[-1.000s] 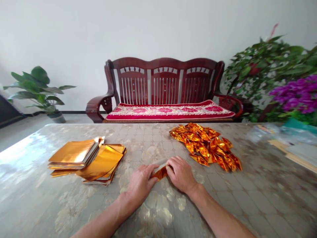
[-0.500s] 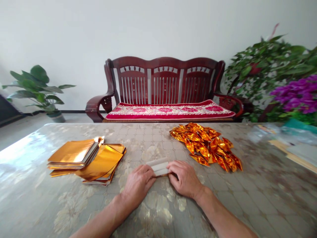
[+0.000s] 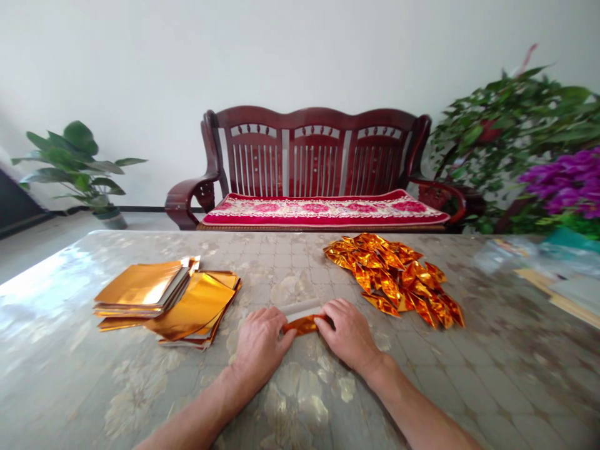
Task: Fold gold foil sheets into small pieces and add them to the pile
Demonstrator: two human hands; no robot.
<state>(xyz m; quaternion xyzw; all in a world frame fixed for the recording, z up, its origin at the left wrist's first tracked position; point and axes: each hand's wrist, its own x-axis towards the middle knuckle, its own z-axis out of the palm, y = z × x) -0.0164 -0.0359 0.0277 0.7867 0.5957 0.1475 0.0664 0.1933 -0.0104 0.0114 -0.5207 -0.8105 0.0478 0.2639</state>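
Observation:
Between my hands lies a sheet of gold foil paper, its near edge folded over so an orange-gold strip shows in front of the pale backing. My left hand grips the sheet's left end, thumb along the fold. At the right end, my right hand pinches the same fold between thumb and curled fingers. To the left sit stacks of flat gold foil sheets, loosely overlapping. A heap of folded, pointed foil pieces lies beyond my right hand.
The table has a patterned, glossy cover. Clear plastic packaging and pale flat sheets rest at its right side. Behind it stands a dark red wooden bench with a red patterned cushion, flanked by plants.
The sheet's near edge has been turned over away from me, so a gold strip now shows where pale backing was. Both hands stay at the ends; the view has shifted slightly.

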